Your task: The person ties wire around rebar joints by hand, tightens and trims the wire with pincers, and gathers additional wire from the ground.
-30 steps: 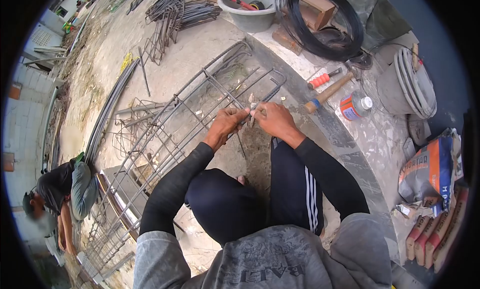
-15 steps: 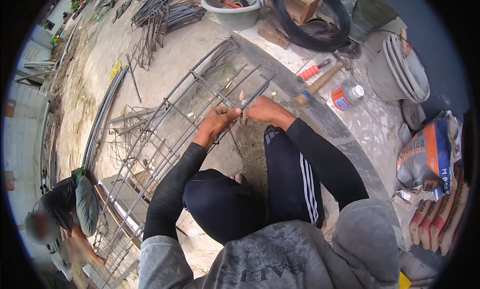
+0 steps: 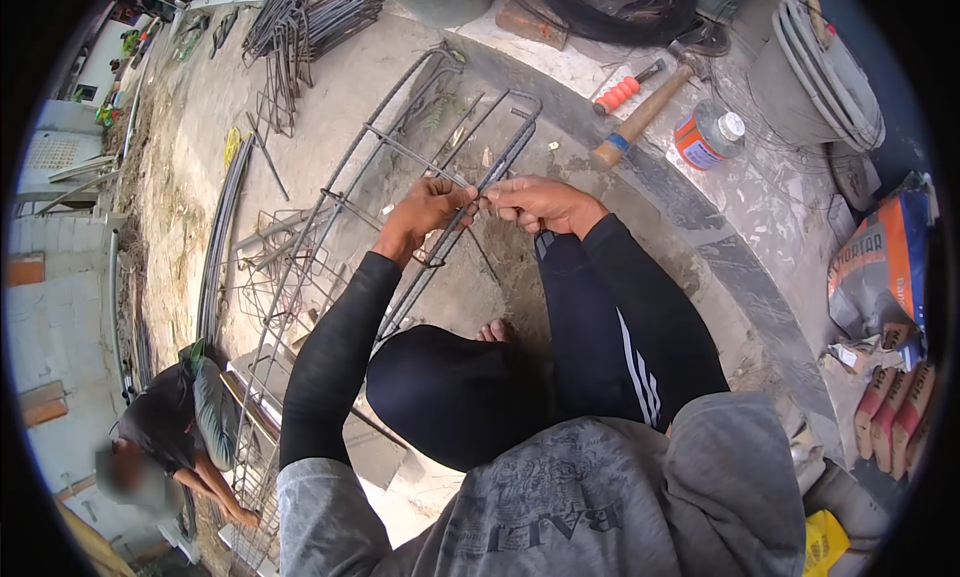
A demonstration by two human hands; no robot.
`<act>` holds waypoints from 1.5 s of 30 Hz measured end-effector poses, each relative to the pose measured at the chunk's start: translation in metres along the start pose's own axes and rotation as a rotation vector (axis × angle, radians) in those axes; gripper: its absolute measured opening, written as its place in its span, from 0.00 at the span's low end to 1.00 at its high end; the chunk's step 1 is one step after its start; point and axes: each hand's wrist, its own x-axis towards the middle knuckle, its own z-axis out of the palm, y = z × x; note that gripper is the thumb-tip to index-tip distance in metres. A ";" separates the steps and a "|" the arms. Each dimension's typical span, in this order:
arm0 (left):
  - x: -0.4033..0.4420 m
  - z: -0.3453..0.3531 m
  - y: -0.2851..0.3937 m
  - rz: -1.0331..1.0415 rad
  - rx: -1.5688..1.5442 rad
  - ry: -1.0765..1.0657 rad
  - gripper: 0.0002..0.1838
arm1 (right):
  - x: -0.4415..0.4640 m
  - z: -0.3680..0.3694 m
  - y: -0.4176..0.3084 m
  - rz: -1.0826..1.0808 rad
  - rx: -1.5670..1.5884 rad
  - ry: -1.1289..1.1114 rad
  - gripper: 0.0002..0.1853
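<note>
The concrete ground [image 3: 210, 107] is pale and stained. At far left, a co-worker [image 3: 165, 407] bends over the lower end of a steel bar cage [image 3: 369, 127], which lies tilted across the ground. At its upper part, the left hand [image 3: 422, 215] has its fingers closed by a bar; just beside it, the right hand [image 3: 548, 203] has its fingers pinched closed. What they grip appears too small to identify. Further right: hammer [image 3: 645, 115], labelled bottle [image 3: 708, 137], mortar bag [image 3: 878, 267].
</note>
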 end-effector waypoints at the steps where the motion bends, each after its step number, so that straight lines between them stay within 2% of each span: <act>1: 0.008 -0.004 -0.010 -0.023 -0.048 -0.004 0.18 | -0.012 0.007 -0.005 -0.073 -0.122 0.099 0.20; 3: 0.007 -0.006 -0.013 -0.014 -0.063 -0.008 0.19 | -0.064 0.012 -0.023 -0.185 -0.311 0.452 0.22; 6: 0.002 -0.001 -0.009 0.010 -0.057 0.025 0.20 | -0.138 -0.051 0.042 -0.221 -0.365 0.877 0.22; 7: 0.001 -0.001 -0.009 0.011 -0.041 0.023 0.20 | -0.164 -0.080 0.090 -0.163 -0.419 1.026 0.20; 8: 0.000 0.000 -0.009 0.011 -0.028 0.021 0.20 | -0.196 -0.097 0.135 -0.007 -0.648 1.204 0.21; 9: 0.000 0.001 -0.011 0.013 -0.050 0.014 0.20 | -0.226 -0.116 0.196 0.128 -0.821 1.270 0.28; 10: -0.001 0.001 -0.011 0.007 -0.061 0.008 0.19 | -0.254 -0.108 0.230 0.406 -0.983 1.269 0.35; 12: -0.001 -0.001 -0.011 -0.004 -0.081 -0.006 0.17 | -0.297 -0.088 0.291 0.498 -1.180 1.140 0.38; 15: -0.003 0.006 -0.013 0.013 -0.156 0.016 0.16 | -0.315 -0.074 0.303 0.313 -1.298 1.188 0.37; 18: -0.006 0.012 -0.007 0.004 -0.190 0.061 0.15 | -0.318 -0.100 0.327 0.434 -1.307 1.130 0.35; 21: -0.006 0.014 -0.013 0.006 -0.233 0.062 0.15 | -0.325 -0.113 0.319 0.496 -1.370 0.944 0.30; 24: -0.003 0.009 -0.020 0.029 -0.262 0.058 0.15 | -0.331 -0.097 0.292 0.350 -1.500 0.943 0.30; 27: -0.010 0.016 -0.015 0.001 -0.256 0.102 0.15 | -0.330 -0.099 0.291 0.470 -1.452 0.924 0.26; 30: -0.011 0.017 -0.014 0.034 -0.221 0.117 0.15 | -0.330 -0.118 0.291 0.391 -0.630 0.956 0.26; 32: -0.009 0.014 -0.019 0.039 -0.262 0.077 0.16 | -0.340 -0.101 0.234 0.339 -0.383 0.738 0.26; 34: -0.002 0.011 -0.024 0.044 -0.247 0.056 0.16 | -0.345 -0.066 0.166 0.343 -0.094 0.707 0.26; 37: -0.003 0.013 -0.022 0.011 -0.243 0.086 0.16 | -0.348 -0.063 0.171 0.549 0.002 0.703 0.28; 40: -0.006 0.014 -0.020 0.000 -0.233 0.105 0.15 | -0.337 -0.048 0.142 0.527 -0.255 0.715 0.27; 41: -0.008 0.014 -0.017 -0.009 -0.240 0.111 0.14 | -0.327 -0.034 0.113 0.472 -0.327 0.672 0.28; 44: -0.009 0.013 -0.020 0.026 -0.261 0.078 0.15 | -0.292 -0.015 0.061 0.361 -0.727 0.689 0.27; 45: -0.008 0.015 -0.021 0.014 -0.294 0.088 0.15 | -0.278 -0.017 0.060 0.170 -0.892 0.732 0.27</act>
